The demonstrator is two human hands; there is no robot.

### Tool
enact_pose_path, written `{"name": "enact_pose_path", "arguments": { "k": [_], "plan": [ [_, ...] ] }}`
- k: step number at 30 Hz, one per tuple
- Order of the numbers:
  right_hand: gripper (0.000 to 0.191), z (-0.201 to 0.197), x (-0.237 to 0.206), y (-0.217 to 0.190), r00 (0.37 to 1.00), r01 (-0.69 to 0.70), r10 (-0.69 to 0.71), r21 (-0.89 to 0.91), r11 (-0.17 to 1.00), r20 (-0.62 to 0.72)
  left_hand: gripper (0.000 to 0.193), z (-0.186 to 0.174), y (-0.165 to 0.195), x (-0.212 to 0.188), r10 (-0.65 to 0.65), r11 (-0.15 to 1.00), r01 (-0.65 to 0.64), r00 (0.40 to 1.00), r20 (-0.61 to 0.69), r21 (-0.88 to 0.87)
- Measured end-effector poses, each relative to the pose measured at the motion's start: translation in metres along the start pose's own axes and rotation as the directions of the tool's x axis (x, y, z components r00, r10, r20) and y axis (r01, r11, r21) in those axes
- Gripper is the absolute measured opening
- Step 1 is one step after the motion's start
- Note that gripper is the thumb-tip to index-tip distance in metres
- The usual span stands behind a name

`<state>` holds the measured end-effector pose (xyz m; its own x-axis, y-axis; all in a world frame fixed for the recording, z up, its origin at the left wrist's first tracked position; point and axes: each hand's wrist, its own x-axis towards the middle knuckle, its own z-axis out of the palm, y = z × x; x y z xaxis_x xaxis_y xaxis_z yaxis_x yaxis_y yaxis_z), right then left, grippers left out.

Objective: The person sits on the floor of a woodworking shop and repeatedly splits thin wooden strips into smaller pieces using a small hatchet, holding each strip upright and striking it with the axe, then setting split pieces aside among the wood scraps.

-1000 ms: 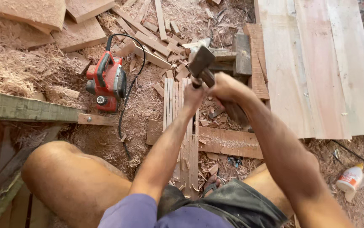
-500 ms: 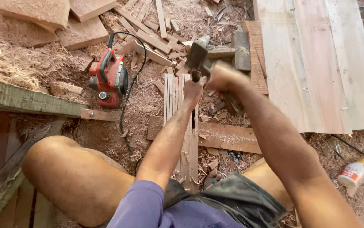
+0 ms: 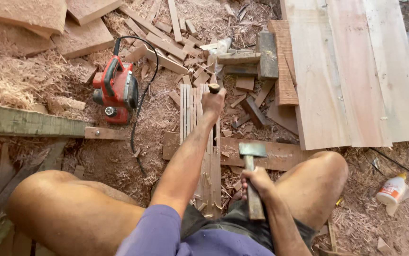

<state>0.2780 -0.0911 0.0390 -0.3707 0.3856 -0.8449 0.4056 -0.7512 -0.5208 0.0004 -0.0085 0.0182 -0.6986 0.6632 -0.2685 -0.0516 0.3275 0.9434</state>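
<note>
My left hand (image 3: 214, 100) is closed around the wooden handle of a chisel (image 3: 214, 89) held upright over a bundle of narrow wooden slats (image 3: 188, 110) lying on the ground between my knees. My right hand (image 3: 257, 182) grips the wooden handle of a hammer (image 3: 252, 150), whose metal head sits low, above a flat board (image 3: 280, 156) that lies crosswise under the slats. The hammer is well apart from the chisel, nearer my right knee. The chisel's blade is hidden behind my hand and forearm.
A red electric planer (image 3: 115, 90) with a black cord lies to the left on sawdust. Wide pale planks (image 3: 351, 71) lie at the right. Offcuts and short blocks (image 3: 242, 59) litter the far ground. A white glue bottle (image 3: 392, 189) lies at the right. A weathered beam (image 3: 24, 122) runs at the left.
The hammer, raised by the chisel's top a second ago, has swung down and back toward my lap. My left hand stays on the chisel over the slats.
</note>
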Motion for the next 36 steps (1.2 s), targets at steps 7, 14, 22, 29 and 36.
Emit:
{"name": "enact_pose_path", "arguments": {
  "k": [7, 14, 22, 29, 36],
  "plan": [
    [0.018, -0.010, 0.024, 0.001, 0.991, 0.128, -0.134, -0.292, 0.948, -0.001, 0.017, -0.034, 0.071, -0.034, 0.381, 0.908, -0.390, 0.920, -0.091, -0.151],
    [0.012, -0.008, 0.021, -0.008, 0.995, 0.099, -0.099, -0.030, 0.995, -0.008, 0.024, -0.054, 0.083, -0.048, 0.406, 0.700, -0.427, 0.897, -0.173, -0.572],
    [0.009, -0.017, -0.007, -0.016, 0.982, 0.191, -0.190, 0.048, 0.981, -0.024, 0.029, -0.047, 0.020, -0.023, 0.423, 0.762, -0.426, 0.898, -0.124, -0.487],
    [0.016, -0.010, -0.046, -0.068, 0.917, 0.386, -0.393, -0.092, 0.918, -0.065, 0.035, -0.038, -0.005, 0.006, 0.470, 0.810, -0.458, 0.881, -0.061, -0.366],
    [0.018, 0.017, -0.113, -0.175, 0.799, 0.516, -0.598, -0.436, 0.737, -0.065, 0.036, -0.008, -0.015, 0.017, 0.576, 0.815, -0.576, 0.817, -0.011, -0.069]
  ]
}}
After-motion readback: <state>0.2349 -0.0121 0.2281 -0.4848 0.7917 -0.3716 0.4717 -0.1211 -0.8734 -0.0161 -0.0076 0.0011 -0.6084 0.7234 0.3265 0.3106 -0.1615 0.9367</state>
